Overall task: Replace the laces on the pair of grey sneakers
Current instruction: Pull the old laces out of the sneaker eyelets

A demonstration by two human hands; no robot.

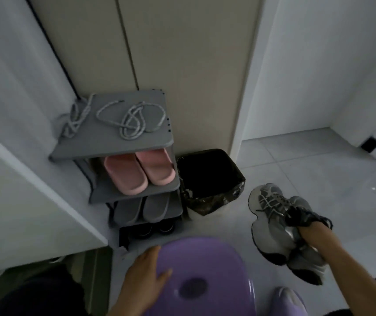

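My right hand (305,231) grips both grey sneakers (271,206), apparently still laced, right of the shoe rack (114,142). Loose grey laces (132,122) lie on its top. My left hand (146,272) presses flat on the purple stool (200,258). I judge relacing not begun.

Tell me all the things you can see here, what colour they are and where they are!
laces: two loose bundles, grey-white, on top of the shoe rack
shoe rack: one, grey, against the beige doors
pink slippers: one pair, second shelf
grey slippers: one pair, third shelf
dark shoes: bottom shelf, too dark to count
bin: one, black liner, on the floor right of the rack
sneakers: two, grey, held together above the floor
stool: one, purple, nearest the camera
lilac shape: one, bottom edge, unclear what it is
left hand: one, rests flat on the stool
right hand: one, grips the sneakers
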